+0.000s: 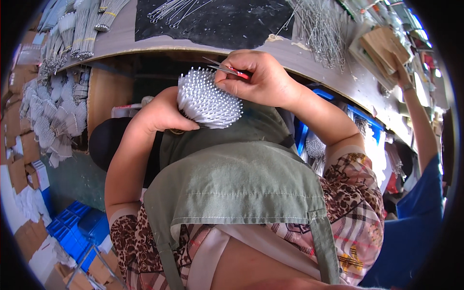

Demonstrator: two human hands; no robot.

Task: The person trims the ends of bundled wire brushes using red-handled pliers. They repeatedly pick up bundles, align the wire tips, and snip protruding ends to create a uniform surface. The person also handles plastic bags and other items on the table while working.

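My left hand (162, 113) is wrapped round the side of a thick bundle of thin white rods (210, 99), held above my lap. Their rounded pale tips face up, packed close together. In my right hand (258, 77) is a pair of small pointed scissors with red handles (238, 72); the blades stick out to the left over the bundle's far edge, slightly apart. My right thumb and fingertips are at the bundle's upper right tips. Whether they pinch one of the rods cannot be made out.
Across the front runs a table edge (193, 50), with a black mat (217, 26) and looped wires (176, 10) on it. Wire bundles (79, 29) lie left, loose wires (321, 34) right. Blue crates (72, 224) stand lower left. At right, a co-worker's arm (420, 116) reaches toward cardboard (384, 48).
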